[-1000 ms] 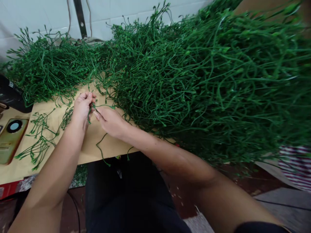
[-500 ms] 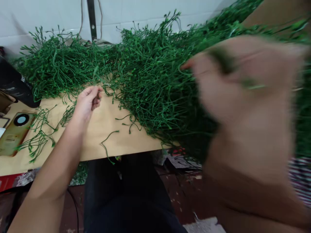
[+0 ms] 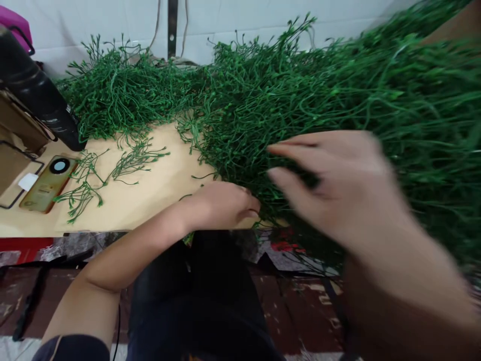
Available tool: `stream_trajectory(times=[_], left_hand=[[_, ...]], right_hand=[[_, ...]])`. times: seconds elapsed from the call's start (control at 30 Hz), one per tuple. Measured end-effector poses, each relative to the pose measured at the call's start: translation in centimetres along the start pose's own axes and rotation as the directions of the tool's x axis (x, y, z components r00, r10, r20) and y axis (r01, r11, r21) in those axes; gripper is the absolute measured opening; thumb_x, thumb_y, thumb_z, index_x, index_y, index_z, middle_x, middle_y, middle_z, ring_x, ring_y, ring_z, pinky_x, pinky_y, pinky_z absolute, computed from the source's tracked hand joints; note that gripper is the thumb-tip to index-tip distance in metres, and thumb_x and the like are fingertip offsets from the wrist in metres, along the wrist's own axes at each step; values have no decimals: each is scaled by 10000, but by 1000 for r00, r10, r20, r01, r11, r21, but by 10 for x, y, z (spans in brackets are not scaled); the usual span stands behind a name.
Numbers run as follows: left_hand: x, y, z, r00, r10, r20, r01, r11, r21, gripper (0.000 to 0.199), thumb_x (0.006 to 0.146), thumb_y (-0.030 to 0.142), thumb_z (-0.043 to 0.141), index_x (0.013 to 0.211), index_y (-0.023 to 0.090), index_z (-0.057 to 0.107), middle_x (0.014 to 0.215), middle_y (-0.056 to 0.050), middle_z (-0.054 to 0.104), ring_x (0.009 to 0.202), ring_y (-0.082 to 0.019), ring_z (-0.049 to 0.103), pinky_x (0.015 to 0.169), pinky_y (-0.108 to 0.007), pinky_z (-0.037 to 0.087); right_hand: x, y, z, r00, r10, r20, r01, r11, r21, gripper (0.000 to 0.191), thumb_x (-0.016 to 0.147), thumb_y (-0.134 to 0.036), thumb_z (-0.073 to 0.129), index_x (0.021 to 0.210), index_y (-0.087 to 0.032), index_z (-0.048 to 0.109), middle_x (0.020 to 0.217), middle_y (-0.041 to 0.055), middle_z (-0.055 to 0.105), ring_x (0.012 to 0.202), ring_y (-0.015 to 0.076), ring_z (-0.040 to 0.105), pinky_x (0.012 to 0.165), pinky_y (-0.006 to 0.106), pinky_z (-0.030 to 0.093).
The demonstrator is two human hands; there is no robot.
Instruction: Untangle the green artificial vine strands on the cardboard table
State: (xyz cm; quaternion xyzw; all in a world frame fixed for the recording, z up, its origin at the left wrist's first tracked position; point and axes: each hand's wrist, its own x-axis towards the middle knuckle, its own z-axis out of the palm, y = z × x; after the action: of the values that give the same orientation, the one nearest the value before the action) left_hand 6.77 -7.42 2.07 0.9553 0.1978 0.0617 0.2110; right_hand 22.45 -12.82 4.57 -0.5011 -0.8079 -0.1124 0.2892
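At left, the black bottle (image 3: 35,93) and the phone (image 3: 48,183) are now seen more fully. Beside them, loose green sprigs (image 3: 140,158) lie on the bench (image 3: 150,193), less covered by the left forearm than before; the smaller heap (image 3: 120,95) lies beyond. The left hand (image 3: 225,204) has been brought from mid-bench to the near edge, by the large heap (image 3: 244,108); its fingers are curled, but whether anything is pinched cannot be told. The right hand (image 3: 334,185), blurred, has been lowered before the large heap, thumb and fingers parted.
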Motion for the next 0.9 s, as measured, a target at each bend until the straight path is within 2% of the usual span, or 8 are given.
stream_trajectory(times=[0.1, 0.23, 0.33, 0.4, 0.47, 0.53, 0.7, 0.9], left_hand=[[-25, 5, 0, 995, -71, -68, 75, 996, 47, 256, 872, 284, 493, 914, 154, 709, 921, -100, 728, 818, -215, 659, 685, -303, 483], [-86, -5, -3, 947, -195, -256, 176, 980, -95, 235, 869, 212, 493, 809, 173, 717, 838, -57, 712, 788, -154, 640, 721, -259, 489], [-125, -22, -10, 831, -355, -428, 298, 934, -198, 210, 852, 266, 532, 792, 169, 709, 831, -54, 684, 805, -145, 624, 759, -257, 488], [-138, -38, -16, 704, -480, -523, 413, 876, -249, 211, 828, 310, 555, 818, 163, 707, 841, -58, 672, 814, -153, 613, 760, -262, 486], [-140, -57, -23, 577, -588, -567, 535, 796, -282, 249, 813, 328, 541, 888, 156, 705, 893, -68, 664, 831, -164, 603, 748, -271, 486], [-136, -77, -30, 511, -653, -559, 645, 722, -253, 308, 805, 338, 524, 977, 150, 695, 967, -86, 651, 875, -189, 594, 766, -295, 487], [-112, -108, -42, 454, -747, -485, 864, 502, 36, 420, 813, 370, 523, 1150, 146, 635, 1174, -156, 599, 1143, -321, 513, 999, -454, 398], [-97, -112, -53, 388, -829, -403, 921, 347, 175, 384, 822, 392, 513, 1116, 185, 644, 1213, -157, 579, 1188, -355, 505, 994, -479, 398]], right_hand=[[12, -16, 27, 1000, -20, -17, 22, 995, 93, 253, 880, -238, 493, 1032, -161, 681, 1080, 110, 645, 1046, 262, 538, 934, 480, 448], [25, -45, 68, 980, -147, 131, 105, 952, 287, 301, 900, -248, 453, 1081, -136, 666, 1116, 131, 629, 1049, 244, 518, 927, 461, 447], [22, -59, 81, 921, -264, 286, 160, 927, 340, 333, 902, -293, 469, 1124, -124, 651, 1213, 140, 589, 1127, 271, 485, 966, 469, 422], [16, -64, 85, 880, -305, 363, 174, 920, 351, 353, 887, -323, 507, 1151, -130, 641, 1277, 140, 553, 1176, 286, 458, 990, 477, 405], [9, -67, 87, 861, -311, 403, 171, 922, 347, 367, 889, -330, 508, 1177, -137, 629, 1314, 135, 531, 1197, 285, 448, 1006, 477, 397], [3, -66, 88, 861, -294, 414, 162, 932, 324, 359, 907, -310, 476, 1188, -143, 623, 1328, 126, 528, 1195, 270, 459, 1016, 468, 396], [-19, -42, 73, 895, -238, 376, 175, 965, 193, 323, 904, -270, 479, 1152, -138, 637, 1258, 122, 583, 1146, 250, 513, 993, 436, 436], [-52, -9, 32, 908, -207, 364, 196, 978, 70, 247, 870, -218, 523, 1048, -129, 670, 1096, 114, 654, 982, 245, 613, 846, 399, 526]])
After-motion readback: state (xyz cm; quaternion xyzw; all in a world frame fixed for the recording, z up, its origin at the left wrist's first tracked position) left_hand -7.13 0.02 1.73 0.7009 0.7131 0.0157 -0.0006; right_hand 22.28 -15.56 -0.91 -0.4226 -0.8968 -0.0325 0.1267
